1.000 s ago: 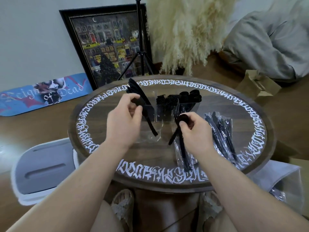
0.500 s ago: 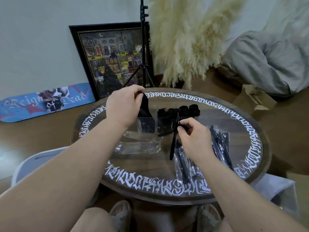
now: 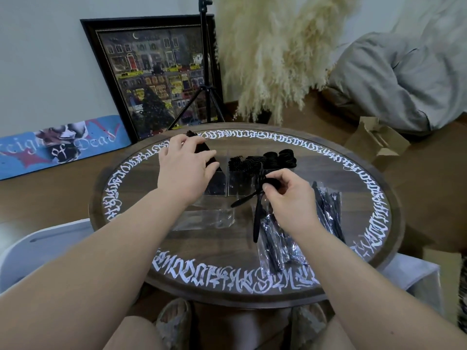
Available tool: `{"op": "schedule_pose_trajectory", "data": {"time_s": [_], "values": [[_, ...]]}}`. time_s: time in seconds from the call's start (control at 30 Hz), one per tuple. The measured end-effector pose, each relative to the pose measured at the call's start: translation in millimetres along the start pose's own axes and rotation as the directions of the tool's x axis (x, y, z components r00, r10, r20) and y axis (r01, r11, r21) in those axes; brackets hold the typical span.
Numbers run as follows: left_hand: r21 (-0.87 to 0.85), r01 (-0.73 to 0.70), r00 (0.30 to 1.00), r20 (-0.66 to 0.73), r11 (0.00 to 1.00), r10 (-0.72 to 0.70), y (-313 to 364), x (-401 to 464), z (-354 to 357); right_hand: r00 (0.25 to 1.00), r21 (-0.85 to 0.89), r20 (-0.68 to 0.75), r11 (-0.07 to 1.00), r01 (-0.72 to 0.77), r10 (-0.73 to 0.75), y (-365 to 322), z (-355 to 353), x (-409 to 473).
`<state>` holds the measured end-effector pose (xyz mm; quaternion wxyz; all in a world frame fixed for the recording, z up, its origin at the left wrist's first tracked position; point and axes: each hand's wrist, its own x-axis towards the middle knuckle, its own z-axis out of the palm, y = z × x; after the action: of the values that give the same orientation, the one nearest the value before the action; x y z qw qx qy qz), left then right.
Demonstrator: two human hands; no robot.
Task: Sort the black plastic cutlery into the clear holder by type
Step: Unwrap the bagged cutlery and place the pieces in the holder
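Note:
The clear holder point(image 3: 240, 185) stands mid-table with three compartments: knives point(image 3: 202, 147) on the left, forks point(image 3: 241, 162) in the middle, spoons point(image 3: 280, 157) on the right. My left hand point(image 3: 184, 170) lies over the knife compartment, fingers spread and fairly straight, touching the knife tops. Just in front of the spoon compartment, my right hand point(image 3: 285, 198) pinches two black cutlery pieces point(image 3: 256, 223) by their heads. Their handles hang down and to the left. Which types they are stays hidden by the fingers.
Wrapped cutlery packets point(image 3: 326, 210) lie right of my right hand and under that wrist point(image 3: 275, 248). An empty clear wrapper point(image 3: 204, 219) lies in front of the holder. Beyond the round table point(image 3: 227, 281) stand a tripod point(image 3: 207, 97), a framed picture point(image 3: 151, 77), and pampas grass point(image 3: 273, 59).
My left hand carried a knife from above the table into the left compartment and opened over it. My right hand kept its two pieces, shifting slightly.

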<state>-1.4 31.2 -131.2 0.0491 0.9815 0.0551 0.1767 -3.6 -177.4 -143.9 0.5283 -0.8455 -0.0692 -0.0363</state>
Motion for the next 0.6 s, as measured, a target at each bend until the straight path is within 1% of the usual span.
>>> {"op": "schedule_pose_trajectory", "data": {"time_s": [0.07,0.13,0.17,0.23,0.27,0.3,0.37,0.43,0.6], "values": [[-0.021,-0.062,0.994,-0.087,0.998,0.060,4.3,-5.5,-4.5,1.000,0.007,0.005,1.000,-0.003,0.003,-2.0,-1.2,1.3],[-0.096,-0.170,0.974,-0.170,0.981,0.152,12.9,-11.8,-10.8,1.000,0.025,0.015,1.000,0.004,-0.005,-4.6,-1.6,1.9],[-0.174,-0.208,0.974,-0.133,0.963,0.186,19.7,-15.4,-14.3,1.000,0.033,0.019,0.999,0.013,-0.014,-6.0,-1.1,2.1],[-0.345,-0.215,0.972,0.012,0.914,0.233,34.5,-24.0,-19.3,0.999,0.040,0.036,0.999,0.031,-0.032,-9.3,0.6,1.8],[-0.399,-0.212,0.967,0.048,0.892,0.251,39.6,-27.9,-20.0,0.998,0.047,0.056,0.998,0.039,-0.041,-11.3,1.4,1.0],[-0.424,-0.219,0.963,0.054,0.879,0.266,43.0,-31.7,-20.6,0.996,0.058,0.079,0.997,0.046,-0.051,-13.2,1.9,-0.3],[-0.438,-0.237,0.962,0.021,0.867,0.273,44.0,-36.8,-22.2,0.991,0.069,0.118,0.996,0.052,-0.060,-15.3,1.3,-3.3],[-0.419,-0.239,0.967,-0.024,0.876,0.253,39.8,-36.5,-28.2,0.990,0.067,0.124,0.996,0.054,-0.062,-15.5,-1.8,-5.6],[-0.384,-0.273,0.953,-0.233,0.882,0.193,27.3,-19.9,-64.1,0.996,0.051,0.092,0.999,0.010,-0.015,-15.5,-10.9,-7.3]]}}
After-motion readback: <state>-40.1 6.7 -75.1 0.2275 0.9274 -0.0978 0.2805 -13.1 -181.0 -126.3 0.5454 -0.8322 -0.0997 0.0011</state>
